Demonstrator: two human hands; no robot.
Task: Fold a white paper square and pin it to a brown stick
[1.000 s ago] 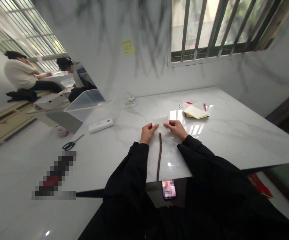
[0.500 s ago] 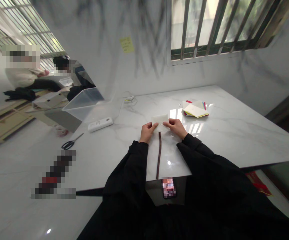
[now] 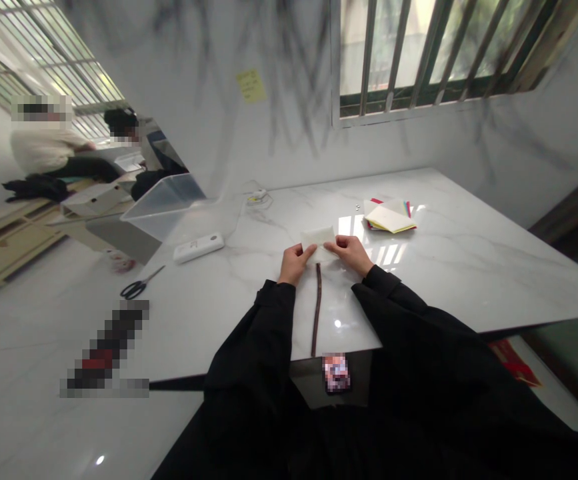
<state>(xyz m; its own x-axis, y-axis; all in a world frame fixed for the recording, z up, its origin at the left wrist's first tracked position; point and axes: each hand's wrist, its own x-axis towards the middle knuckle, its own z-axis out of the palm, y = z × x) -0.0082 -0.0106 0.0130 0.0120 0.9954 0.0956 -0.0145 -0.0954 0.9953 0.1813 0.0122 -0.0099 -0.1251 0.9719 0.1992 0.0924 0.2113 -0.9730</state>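
Both hands pinch a small pale sheet of paper [image 3: 319, 235] above the white marbled table. My left hand [image 3: 295, 262] grips its left side with thumb and fingers pressed together. On the right side of the sheet, my right hand [image 3: 353, 253] is closed in the same way, the two thumbs pointing at each other. A thin dark brown stick [image 3: 317, 310] lies on the table between my forearms, its far end just below the paper and its near end at the table edge.
Folded coloured papers [image 3: 391, 217] lie to the right beyond my hands. At the left are a white power strip-like device [image 3: 199, 248], black scissors [image 3: 135, 288], a clear plastic bin [image 3: 161, 207] and a blurred dark object [image 3: 106, 350]. Two people sit farther back left.
The whole view has shifted slightly. Both hands keep their hold on the paper, with no clear movement against the table.
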